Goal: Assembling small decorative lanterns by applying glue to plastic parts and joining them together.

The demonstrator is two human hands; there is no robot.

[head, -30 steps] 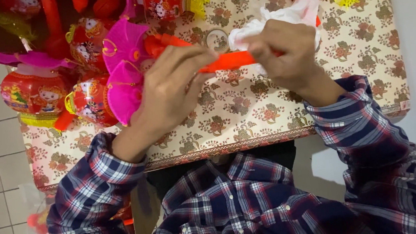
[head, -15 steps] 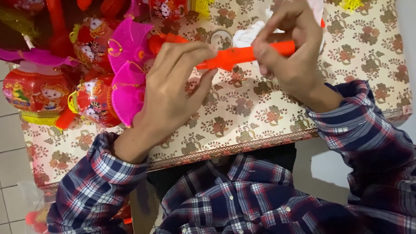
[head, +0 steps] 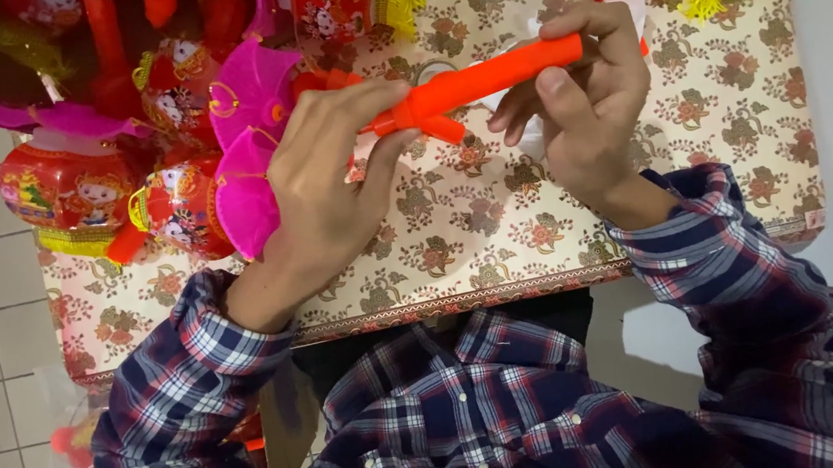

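step: we judge we are fitting the orange plastic handle [head: 474, 83], held above the floral tablecloth [head: 478, 249] | left hand [head: 327, 187] fingers closed on its near end | right hand [head: 585, 99] clamps far end | next: likely needs steady alignment; lanterns [head: 111, 180] beside.

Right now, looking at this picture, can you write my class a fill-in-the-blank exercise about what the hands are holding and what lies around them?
1. Both hands grip a plastic stick whose colour is ____.
2. The left hand and the right hand come out of sleeves with a ____ pattern.
3. The tablecloth is printed with ____.
4. The red lanterns lie on the person's ____ side.

Missing words: orange; plaid; flowers; left
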